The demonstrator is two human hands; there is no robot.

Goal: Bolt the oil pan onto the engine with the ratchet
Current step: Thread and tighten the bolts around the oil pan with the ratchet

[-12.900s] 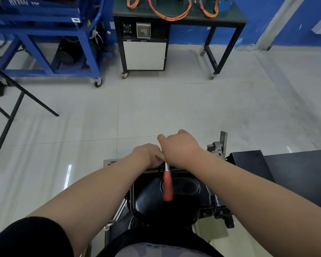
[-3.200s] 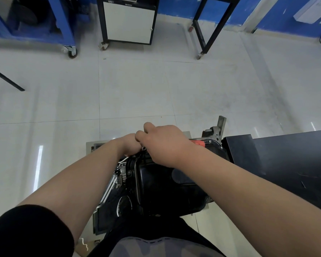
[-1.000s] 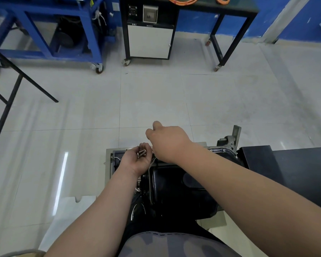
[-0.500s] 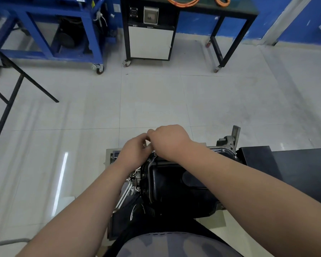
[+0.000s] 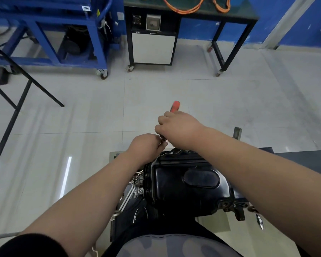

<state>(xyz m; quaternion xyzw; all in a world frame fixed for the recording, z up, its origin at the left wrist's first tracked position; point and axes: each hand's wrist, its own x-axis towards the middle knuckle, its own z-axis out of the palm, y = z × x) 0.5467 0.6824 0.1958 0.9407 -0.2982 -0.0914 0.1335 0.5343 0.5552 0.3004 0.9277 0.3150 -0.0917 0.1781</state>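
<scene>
Fingers (image 5: 160, 145) of the left hand (image 5: 146, 146) curl at the far rim of the black oil pan (image 5: 183, 182), which sits on the engine (image 5: 137, 186) nearest the person; whether they pinch anything I cannot tell. Just beyond, the right hand (image 5: 178, 128) grips the ratchet (image 5: 175, 106), its red handle tip poking past the knuckles. Farther off stand a blue cart (image 5: 98, 43) and a black desk (image 5: 211, 15) with orange cables (image 5: 182, 10)

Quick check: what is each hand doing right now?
Left hand: fingers curled; what it holds cannot be told.
Right hand: holding the ratchet.
</scene>
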